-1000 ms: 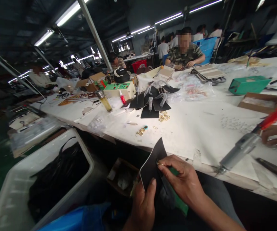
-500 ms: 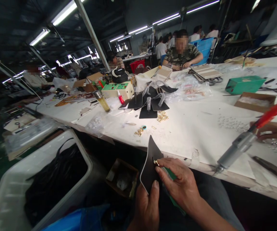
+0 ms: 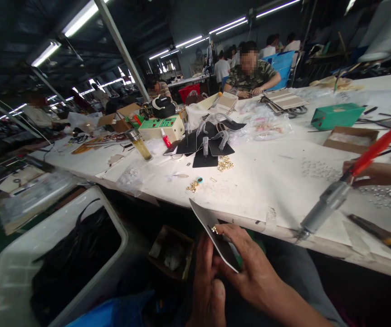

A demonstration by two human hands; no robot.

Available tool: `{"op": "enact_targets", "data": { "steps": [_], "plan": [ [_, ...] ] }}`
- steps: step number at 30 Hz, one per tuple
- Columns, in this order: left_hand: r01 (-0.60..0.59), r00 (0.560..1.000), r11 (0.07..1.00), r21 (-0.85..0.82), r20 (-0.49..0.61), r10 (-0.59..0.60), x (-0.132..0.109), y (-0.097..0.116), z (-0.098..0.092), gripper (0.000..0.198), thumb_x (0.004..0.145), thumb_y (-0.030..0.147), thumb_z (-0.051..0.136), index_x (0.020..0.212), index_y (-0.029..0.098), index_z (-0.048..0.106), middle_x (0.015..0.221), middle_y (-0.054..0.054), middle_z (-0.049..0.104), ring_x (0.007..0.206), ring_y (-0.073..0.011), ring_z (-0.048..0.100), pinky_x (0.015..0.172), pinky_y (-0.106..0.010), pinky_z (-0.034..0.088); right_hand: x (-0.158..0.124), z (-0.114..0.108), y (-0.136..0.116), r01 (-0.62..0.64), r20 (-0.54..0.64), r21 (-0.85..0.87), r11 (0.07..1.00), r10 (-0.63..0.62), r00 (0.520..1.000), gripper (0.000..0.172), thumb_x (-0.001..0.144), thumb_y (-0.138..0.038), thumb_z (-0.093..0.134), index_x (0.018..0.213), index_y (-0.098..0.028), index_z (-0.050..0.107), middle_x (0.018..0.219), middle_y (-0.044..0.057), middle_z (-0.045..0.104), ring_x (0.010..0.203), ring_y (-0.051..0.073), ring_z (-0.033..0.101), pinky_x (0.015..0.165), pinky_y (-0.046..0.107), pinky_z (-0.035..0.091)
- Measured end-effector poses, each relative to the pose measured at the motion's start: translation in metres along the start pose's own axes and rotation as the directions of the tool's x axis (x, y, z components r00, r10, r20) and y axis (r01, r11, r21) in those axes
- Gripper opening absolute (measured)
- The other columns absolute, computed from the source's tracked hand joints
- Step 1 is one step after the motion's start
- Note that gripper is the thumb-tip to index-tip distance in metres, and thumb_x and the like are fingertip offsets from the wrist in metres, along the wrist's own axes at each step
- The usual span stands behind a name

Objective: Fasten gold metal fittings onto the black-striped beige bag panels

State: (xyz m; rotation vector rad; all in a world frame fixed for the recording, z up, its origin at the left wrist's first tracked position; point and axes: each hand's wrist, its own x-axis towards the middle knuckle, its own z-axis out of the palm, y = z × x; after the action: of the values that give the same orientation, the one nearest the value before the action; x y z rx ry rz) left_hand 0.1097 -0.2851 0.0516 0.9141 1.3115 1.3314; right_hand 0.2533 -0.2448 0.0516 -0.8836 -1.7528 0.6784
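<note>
A thin black panel (image 3: 202, 218) with a pale edge is tilted above my lap, turned nearly edge-on. My right hand (image 3: 253, 263) grips its near right part, thumb underneath and index finger against a small gold metal fitting (image 3: 214, 230) on the face. My left hand (image 3: 207, 281) is closed at the panel's back, its fingers touching the underside and its thumb lower, off the face. What the left fingertips press on is hidden. On the table beyond lie gold fittings (image 3: 193, 186) beside a small blue-rimmed round container (image 3: 199, 180), and more gold pieces (image 3: 225, 163) near stacked black panels (image 3: 205, 160).
An electric screwdriver (image 3: 325, 209) hangs at the right, near pliers (image 3: 382, 234) and another person's hand (image 3: 355, 175) among small shiny pieces. A white bin (image 3: 114, 204) with black material stands left, a cardboard box (image 3: 158, 245) below the table edge (image 3: 250, 220).
The panel has tipped from facing me to nearly edge-on, its top swinging left. My left thumb has come off its face, and my right thumb has slid beneath it.
</note>
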Motion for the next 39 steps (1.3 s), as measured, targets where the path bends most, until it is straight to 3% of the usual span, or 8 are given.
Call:
{"op": "enact_targets", "data": {
  "steps": [3,7,13,17,24,28,32,39],
  "plan": [
    [-0.17,0.986,0.986,0.0,-0.001,0.17,0.0,-0.002,-0.001,0.074,0.085,0.074,0.068,0.136,0.02,0.07,0.162,-0.014,0.049,0.145,-0.0419,0.05,0.104,-0.042,0.058,-0.003,-0.004,0.0,-0.025,0.026,0.072,0.997,0.024,0.999,0.055,0.098,-0.011,0.05,0.15,-0.029,0.051,0.14,0.011,0.064,0.129,0.028,0.062,0.108,0.042,0.055],
    [-0.147,0.989,0.983,0.11,0.004,0.147,0.011,0.009,-0.016,0.046,0.079,0.05,0.086,0.111,0.018,0.076,0.129,-0.015,0.073,0.117,-0.0351,0.071,0.097,-0.038,0.061,-0.014,-0.019,0.002,0.035,0.121,0.143,0.989,-0.053,0.991,0.065,0.098,-0.006,0.048,0.156,-0.034,0.043,0.144,0.01,0.061,0.132,0.027,0.061,0.11,0.041,0.053],
    [-0.284,0.958,0.914,0.292,0.136,0.254,0.04,0.022,-0.028,0.08,0.074,0.028,0.09,0.144,0.024,0.052,0.124,-0.011,0.073,0.105,-0.0257,0.075,0.091,-0.037,0.063,-0.03,-0.04,0.009,-0.03,0.251,0.178,0.984,-0.015,0.968,0.062,0.099,-0.008,0.052,0.156,-0.033,0.045,0.146,0.01,0.059,0.135,0.026,0.058,0.114,0.041,0.05],
    [-0.505,0.861,0.752,0.424,0.31,0.403,0.051,0.036,-0.028,0.086,0.073,0.02,0.089,0.149,0.028,0.051,0.147,-0.012,0.058,0.126,-0.0286,0.066,0.104,-0.041,0.057,-0.026,-0.052,0.005,-0.047,0.3,0.173,0.984,-0.008,0.954,0.058,0.101,-0.011,0.052,0.155,-0.033,0.047,0.143,0.009,0.062,0.132,0.024,0.06,0.111,0.037,0.052],
    [-0.636,0.637,0.758,0.144,0.652,0.411,0.054,0.056,-0.021,0.03,0.08,0.01,0.084,0.102,0.024,0.069,0.096,-0.002,0.077,0.089,-0.0188,0.075,0.084,-0.03,0.06,-0.015,-0.059,0.002,-0.047,0.277,0.212,0.976,-0.014,0.961,0.045,0.106,-0.023,0.054,0.151,-0.031,0.054,0.134,0.01,0.069,0.123,0.023,0.065,0.105,0.036,0.054],
    [-0.63,0.675,0.75,0.202,0.62,0.4,0.053,0.048,-0.013,0.022,0.082,0.008,0.081,0.097,0.022,0.07,0.092,-0.002,0.076,0.085,-0.0178,0.074,0.081,-0.029,0.059,-0.017,-0.059,0.009,-0.048,0.241,0.134,0.99,0.014,0.97,0.049,0.104,-0.02,0.058,0.151,-0.031,0.054,0.134,0.009,0.07,0.121,0.023,0.066,0.102,0.036,0.055],
    [-0.467,0.829,0.793,0.391,0.506,0.238,0.066,0.036,0.001,0.01,0.083,0.014,0.08,0.088,0.021,0.074,0.081,0.001,0.074,0.074,-0.0142,0.069,0.071,-0.024,0.054,-0.01,-0.059,0.013,-0.251,0.18,0.04,0.967,0.24,0.954,0.024,0.105,-0.031,0.06,0.123,-0.025,0.074,0.111,0.007,0.077,0.1,0.022,0.071,0.088,0.031,0.057],
    [0.053,0.877,0.935,0.35,0.431,-0.211,0.139,0.004,0.044,0.026,0.069,0.024,0.086,0.09,0.016,0.072,0.079,0.0,0.073,0.072,-0.0165,0.066,0.066,-0.025,0.052,0.035,-0.07,0.047,-0.775,0.087,-0.141,0.616,0.788,0.61,0.037,0.093,-0.05,0.065,0.08,-0.016,0.072,0.073,0.004,0.074,0.073,0.024,0.07,0.061,0.029,0.049]
  ]
}}
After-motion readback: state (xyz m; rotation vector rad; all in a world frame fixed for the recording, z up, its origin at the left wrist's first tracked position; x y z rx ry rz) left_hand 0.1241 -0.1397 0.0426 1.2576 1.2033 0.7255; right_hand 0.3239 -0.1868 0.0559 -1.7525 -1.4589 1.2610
